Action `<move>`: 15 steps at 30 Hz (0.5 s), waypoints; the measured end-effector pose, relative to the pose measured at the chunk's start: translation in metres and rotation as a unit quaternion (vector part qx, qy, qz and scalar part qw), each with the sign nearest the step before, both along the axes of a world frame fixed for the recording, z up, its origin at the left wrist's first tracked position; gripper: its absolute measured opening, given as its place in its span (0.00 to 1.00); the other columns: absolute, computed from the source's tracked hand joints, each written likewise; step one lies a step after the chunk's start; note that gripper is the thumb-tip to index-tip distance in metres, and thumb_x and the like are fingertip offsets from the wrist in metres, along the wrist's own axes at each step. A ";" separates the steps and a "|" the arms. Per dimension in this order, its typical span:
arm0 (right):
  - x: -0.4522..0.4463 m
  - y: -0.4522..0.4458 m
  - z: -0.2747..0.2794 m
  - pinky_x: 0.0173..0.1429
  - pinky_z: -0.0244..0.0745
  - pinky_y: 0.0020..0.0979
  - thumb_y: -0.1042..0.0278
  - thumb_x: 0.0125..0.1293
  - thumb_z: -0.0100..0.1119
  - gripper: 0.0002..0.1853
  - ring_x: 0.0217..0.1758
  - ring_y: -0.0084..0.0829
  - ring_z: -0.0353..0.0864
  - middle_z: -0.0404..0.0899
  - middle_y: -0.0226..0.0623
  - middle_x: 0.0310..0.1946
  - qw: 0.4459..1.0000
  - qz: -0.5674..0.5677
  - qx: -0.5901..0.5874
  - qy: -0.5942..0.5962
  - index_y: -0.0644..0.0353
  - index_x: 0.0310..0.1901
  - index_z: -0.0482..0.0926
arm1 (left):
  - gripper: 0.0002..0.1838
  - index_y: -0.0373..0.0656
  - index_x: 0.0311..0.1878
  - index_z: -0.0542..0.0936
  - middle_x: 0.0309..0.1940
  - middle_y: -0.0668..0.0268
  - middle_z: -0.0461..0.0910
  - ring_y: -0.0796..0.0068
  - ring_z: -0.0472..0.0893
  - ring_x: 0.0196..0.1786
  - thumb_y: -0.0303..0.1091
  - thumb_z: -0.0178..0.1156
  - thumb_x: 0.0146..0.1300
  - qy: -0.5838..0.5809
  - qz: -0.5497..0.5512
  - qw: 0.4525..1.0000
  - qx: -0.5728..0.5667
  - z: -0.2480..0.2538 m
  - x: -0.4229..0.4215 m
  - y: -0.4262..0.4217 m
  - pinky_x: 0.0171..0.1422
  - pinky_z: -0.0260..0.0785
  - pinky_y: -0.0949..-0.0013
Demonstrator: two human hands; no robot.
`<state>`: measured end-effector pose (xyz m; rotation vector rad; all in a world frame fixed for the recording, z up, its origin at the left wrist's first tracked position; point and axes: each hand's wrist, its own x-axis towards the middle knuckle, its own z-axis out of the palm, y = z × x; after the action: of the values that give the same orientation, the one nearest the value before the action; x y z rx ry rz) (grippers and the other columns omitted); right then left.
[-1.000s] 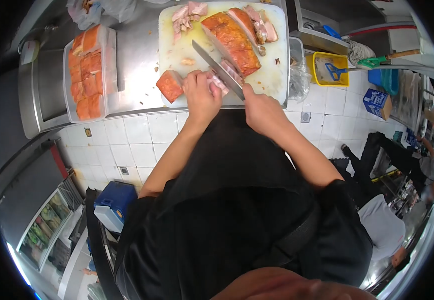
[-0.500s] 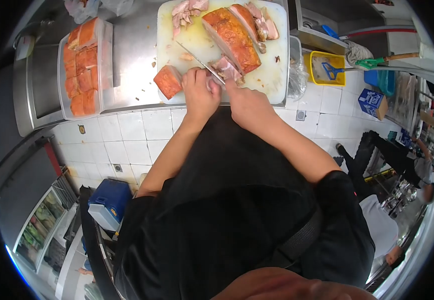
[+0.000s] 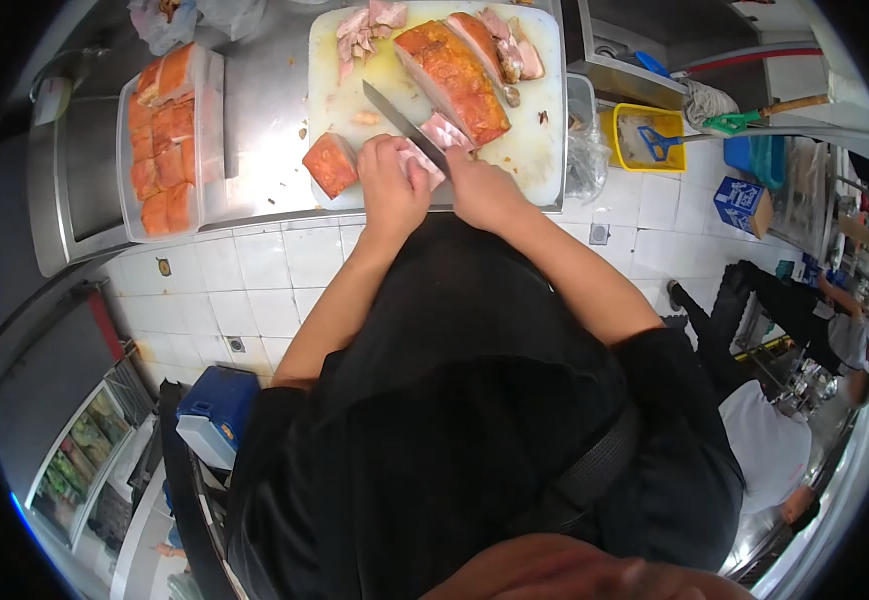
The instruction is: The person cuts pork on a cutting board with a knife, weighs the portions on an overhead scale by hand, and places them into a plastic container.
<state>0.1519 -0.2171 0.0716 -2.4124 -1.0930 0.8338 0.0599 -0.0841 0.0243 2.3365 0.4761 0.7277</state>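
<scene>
At the near edge of a white cutting board (image 3: 535, 105), my right hand (image 3: 485, 190) grips a long knife (image 3: 405, 125), its blade angled up and left. My left hand (image 3: 393, 183) is closed on a pale pink piece of meat (image 3: 423, 165) beside the blade. Another pink piece (image 3: 445, 131) lies just right of the knife. A large brown-skinned slab of meat (image 3: 455, 75) rests behind the knife. Left of my left hand is a skin-on chunk (image 3: 331, 164). Thin pink scraps (image 3: 360, 32) lie at the board's far left.
On the metal counter (image 3: 270, 110) a clear container (image 3: 210, 130) holds several skin-on pieces. Plastic bags (image 3: 165, 25) lie at its back. To the right are a yellow bin (image 3: 645, 137) and a blue box (image 3: 740, 203). Other people (image 3: 765, 450) stand at the lower right.
The knife first turned edge-on with my right hand shifting left, and its flat side now shows again. My left hand stays on the pink piece. The whole view has shifted slightly.
</scene>
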 end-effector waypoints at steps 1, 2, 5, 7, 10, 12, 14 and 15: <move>0.008 -0.002 0.008 0.41 0.78 0.55 0.78 0.61 0.51 0.14 0.37 0.58 0.85 0.83 0.57 0.31 1.000 0.005 0.001 -0.006 0.67 0.49 0.68 | 0.14 0.34 0.46 0.74 0.46 0.48 0.72 0.44 0.72 0.51 0.23 0.55 0.54 -0.010 0.003 1.000 -0.023 0.001 0.001 0.002 0.57 0.63 0.47; 0.012 -0.004 0.022 0.41 0.78 0.55 0.78 0.61 0.51 0.14 0.37 0.58 0.85 0.83 0.57 0.31 1.000 0.008 0.005 -0.005 0.67 0.49 0.68 | 0.14 0.33 0.47 0.73 0.46 0.47 0.72 0.43 0.71 0.51 0.22 0.54 0.55 -0.017 0.009 0.999 -0.047 0.003 0.000 0.003 0.58 0.63 0.46; 0.007 -0.019 0.072 0.40 0.78 0.55 0.78 0.60 0.52 0.14 0.35 0.58 0.85 0.83 0.56 0.29 1.000 0.012 -0.025 0.014 0.68 0.49 0.67 | 0.14 0.34 0.47 0.73 0.47 0.47 0.71 0.43 0.71 0.51 0.21 0.53 0.55 -0.006 0.007 0.999 -0.044 0.002 0.001 0.003 0.58 0.63 0.47; -0.001 -0.029 0.090 0.39 0.78 0.55 0.78 0.61 0.51 0.13 0.34 0.58 0.85 0.83 0.56 0.27 0.998 0.039 -0.045 0.001 0.68 0.48 0.67 | 0.14 0.34 0.46 0.74 0.47 0.47 0.72 0.43 0.71 0.51 0.21 0.53 0.54 0.008 0.013 1.000 -0.026 0.005 0.003 0.002 0.58 0.64 0.47; -0.010 -0.042 0.096 0.37 0.78 0.54 0.78 0.62 0.50 0.12 0.32 0.58 0.85 0.82 0.57 0.26 0.997 0.063 -0.048 0.003 0.68 0.47 0.67 | 0.14 0.35 0.45 0.75 0.45 0.48 0.72 0.44 0.71 0.50 0.20 0.53 0.53 0.028 0.023 0.999 -0.007 0.006 0.003 0.000 0.56 0.64 0.47; -0.012 -0.042 0.098 0.36 0.78 0.54 0.78 0.62 0.50 0.12 0.33 0.58 0.85 0.82 0.56 0.27 0.997 0.059 -0.048 0.009 0.68 0.47 0.67 | 0.14 0.35 0.44 0.75 0.44 0.49 0.73 0.45 0.72 0.49 0.20 0.53 0.52 0.033 0.028 0.999 -0.005 0.005 0.004 0.000 0.56 0.64 0.47; -0.014 -0.036 0.088 0.36 0.78 0.53 0.78 0.62 0.49 0.11 0.33 0.57 0.85 0.83 0.56 0.27 0.997 0.058 -0.051 0.017 0.68 0.47 0.67 | 0.13 0.35 0.42 0.76 0.42 0.51 0.74 0.45 0.72 0.48 0.21 0.54 0.51 0.024 0.017 0.999 -0.010 0.003 0.003 0.001 0.55 0.65 0.47; -0.012 -0.026 0.069 0.36 0.79 0.53 0.78 0.62 0.50 0.12 0.33 0.57 0.85 0.83 0.56 0.27 0.998 0.055 -0.036 0.008 0.68 0.47 0.67 | 0.13 0.35 0.42 0.76 0.42 0.51 0.74 0.45 0.72 0.48 0.21 0.54 0.51 0.025 0.018 0.999 -0.012 0.001 0.004 0.003 0.55 0.65 0.47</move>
<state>0.1396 -0.2429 0.1411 -2.4179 -1.2182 0.9412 0.0642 -0.0813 0.0256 2.3335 0.5474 0.6793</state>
